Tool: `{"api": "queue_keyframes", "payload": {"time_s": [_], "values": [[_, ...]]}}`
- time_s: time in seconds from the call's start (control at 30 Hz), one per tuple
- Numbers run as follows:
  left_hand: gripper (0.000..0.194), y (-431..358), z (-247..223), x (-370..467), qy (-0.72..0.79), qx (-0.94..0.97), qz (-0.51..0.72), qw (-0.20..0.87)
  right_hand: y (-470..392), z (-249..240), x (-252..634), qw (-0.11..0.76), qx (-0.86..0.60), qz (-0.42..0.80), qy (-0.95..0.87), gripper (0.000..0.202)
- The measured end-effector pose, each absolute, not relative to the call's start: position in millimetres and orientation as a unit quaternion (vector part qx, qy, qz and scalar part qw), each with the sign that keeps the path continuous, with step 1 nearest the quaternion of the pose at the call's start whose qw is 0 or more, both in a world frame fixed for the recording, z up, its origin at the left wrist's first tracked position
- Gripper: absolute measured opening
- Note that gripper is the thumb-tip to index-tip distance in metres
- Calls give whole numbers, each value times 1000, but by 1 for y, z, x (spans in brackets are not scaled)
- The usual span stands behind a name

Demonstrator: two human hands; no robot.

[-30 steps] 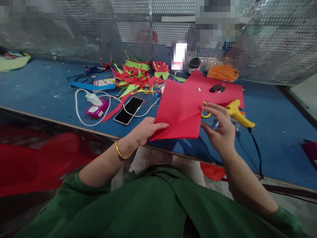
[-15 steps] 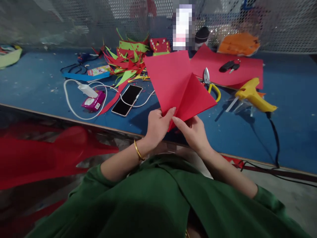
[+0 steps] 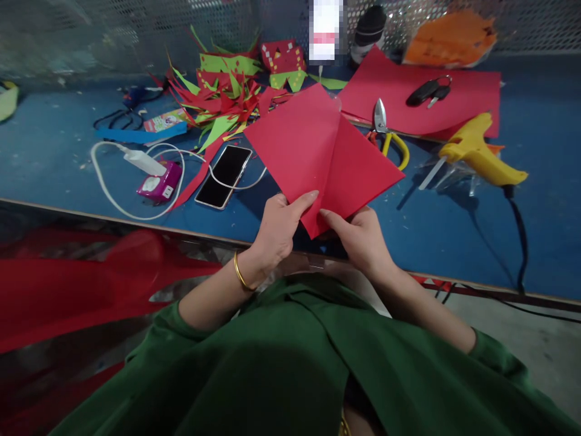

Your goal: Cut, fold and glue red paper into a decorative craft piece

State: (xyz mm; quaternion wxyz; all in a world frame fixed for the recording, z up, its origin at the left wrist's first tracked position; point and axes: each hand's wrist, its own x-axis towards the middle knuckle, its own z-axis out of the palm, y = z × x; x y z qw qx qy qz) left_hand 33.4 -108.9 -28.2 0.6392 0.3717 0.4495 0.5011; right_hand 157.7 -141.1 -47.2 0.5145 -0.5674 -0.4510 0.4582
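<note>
A person in a green top gripped folded red paper (image 3: 299,136) over the near edge of a blue table (image 3: 445,242). The paper lay directly beyond both hands, its pointed near corner toward the body. Its long axis ran near to far, tipping slightly right at the far end, with a crease down the middle between two spread wings, one to the left and one to the right.

Neither hand was clearly nearer. The left hand (image 3: 276,233) and right hand (image 3: 365,242) both touched the near part, each nearly closed, thumbs on top and close together by the crease. The fingers beneath were hidden, so their exact hold could not be told.

Just beyond the right wing sat scissors (image 3: 380,118) with yellow and red handles, blades pointing far. A yellow glue gun (image 3: 481,154) rested farther right, near a flat red sheet (image 3: 385,91) that bore keys (image 3: 424,92). To the left lay a phone (image 3: 224,175) and a purple adapter (image 3: 167,175), with cut paper strips (image 3: 227,100) heaped beyond them. A perforated screen (image 3: 149,30) rose behind the table, and pale floor (image 3: 535,345) showed at near right.
</note>
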Motion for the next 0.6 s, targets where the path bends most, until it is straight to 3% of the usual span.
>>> {"api": "queue_keyframes", "payload": {"time_s": [0.1,0.2,0.37,0.6], "values": [[22,-109,-30,35,461,378,506,623,-143,-47,155,496,-584,437,-470,25],[26,-110,-30,34,478,374,509,611,-147,-46,154,524,-532,490,-450,23],[24,-109,-22,28,476,403,483,614,-149,-42,175,507,-421,578,-481,53],[27,-115,-12,25,495,399,425,644,-120,-25,197,596,-502,514,-359,45]]}}
